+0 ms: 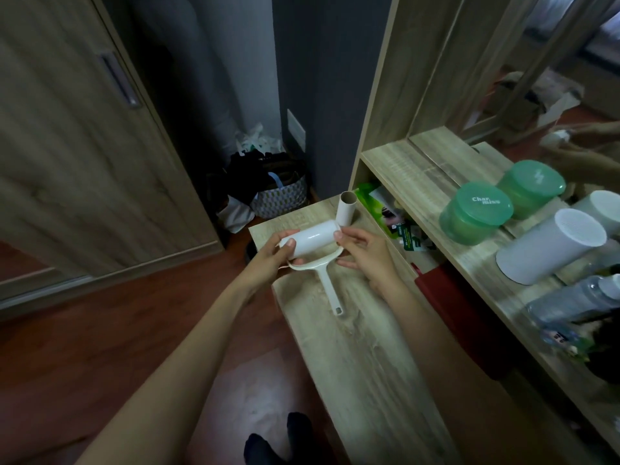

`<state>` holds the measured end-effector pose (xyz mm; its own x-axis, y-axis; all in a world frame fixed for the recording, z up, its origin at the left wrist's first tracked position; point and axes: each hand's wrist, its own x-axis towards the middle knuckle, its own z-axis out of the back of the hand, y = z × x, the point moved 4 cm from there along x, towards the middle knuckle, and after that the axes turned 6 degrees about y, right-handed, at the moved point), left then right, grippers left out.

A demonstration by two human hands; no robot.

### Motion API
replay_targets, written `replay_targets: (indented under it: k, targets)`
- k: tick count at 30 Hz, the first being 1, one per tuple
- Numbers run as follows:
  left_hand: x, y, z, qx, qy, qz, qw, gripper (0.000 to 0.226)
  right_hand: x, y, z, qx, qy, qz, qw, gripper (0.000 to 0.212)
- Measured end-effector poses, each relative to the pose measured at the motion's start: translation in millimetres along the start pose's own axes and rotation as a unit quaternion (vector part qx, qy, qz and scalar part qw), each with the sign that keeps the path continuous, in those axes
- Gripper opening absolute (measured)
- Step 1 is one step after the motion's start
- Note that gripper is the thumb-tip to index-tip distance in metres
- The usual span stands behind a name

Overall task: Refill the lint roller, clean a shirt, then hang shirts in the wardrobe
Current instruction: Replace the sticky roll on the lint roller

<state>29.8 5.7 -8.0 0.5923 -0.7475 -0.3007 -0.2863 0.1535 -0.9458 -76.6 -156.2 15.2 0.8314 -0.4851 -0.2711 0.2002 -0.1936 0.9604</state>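
In the middle of the frame our left hand [278, 253] has its grip wrapped around the left end of the white refill roll [310, 241], and our right hand [365, 255] closes its grip narrowly on the roll's right end, thumb on top. The roll sits just above the lint roller [327, 280], whose white handle lies on the bench [369, 364] pointing toward the lower edge. Just behind the roll, an empty cardboard core [347, 209] stands upright. At right, green jars [474, 213] sit on a shelf [419, 182]; the wardrobe door [84, 146] fills the upper left.
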Motion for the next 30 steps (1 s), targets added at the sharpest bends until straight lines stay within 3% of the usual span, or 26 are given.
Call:
replay_targets:
  k: [7, 13, 25, 30]
  targets:
    - [-10.6, -10.4, 15.3, 0.012, 0.037, -0.012, 0.999, 0.025, -2.9, 12.1, -9.5, 0.047, 0.013, -0.001, 0.999, 0.012]
    - [-8.9, -8.6, 12.3, -0.05, -0.003, 0.02, 0.999, 0.023, -3.8, 13.9, -12.6, 0.06, 0.036, -0.005, 0.998, 0.017]
    - [-7.9, -11.5, 7.3, -0.013, -0.019, 0.018, 1.0, 0.024, -0.4, 17.9, -6.6, 0.013, 0.062, -0.035, 0.997, 0.016]
    - [-12.2, -12.9, 3.4, -0.054, -0.039, -0.006, 0.998, 0.023, 4.0, 26.6, -8.9, 0.019, 0.065, -0.014, 0.998, 0.013]
